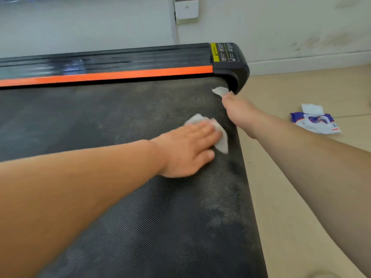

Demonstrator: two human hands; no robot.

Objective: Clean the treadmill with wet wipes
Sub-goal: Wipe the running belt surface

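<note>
The treadmill's black textured belt (120, 197) fills most of the view, dull grey with dusty smears in places and darker in patches near its right edge. A pale floor (281, 197) runs along the right side of it, and a whitish wall (281, 27) stands behind, with scuffs low down. Across the far end of the belt lies a glossy black cover (120, 57), and an orange strip (120, 74) runs along its near edge. A rounded black end cap (239, 71) closes the cover's right corner. Both bare forearms reach in from the near side. The left hand (186, 149) lies flat on the belt near the right edge, fingers straight and together, pressing a wipe (221, 141) down – the white sheet shows crumpled beyond the fingertips and to their right. The right hand (239, 111) reaches further, to the belt's far right corner just below the end cap; it is seen from behind and its fingers are hidden, so whether it pinches or only presses cannot be told. A second wipe (219, 90) pokes out past its tip, touching the belt by the cap. A white-and-blue pack (315, 121) of wipes lies on the floor, well apart from the treadmill, its flap open with a sheet sticking out. A white box (186, 7) hangs on the wall above the cover, and a yellow-edged label (224, 52) sits on the cover's right end – its print is too small to read.
</note>
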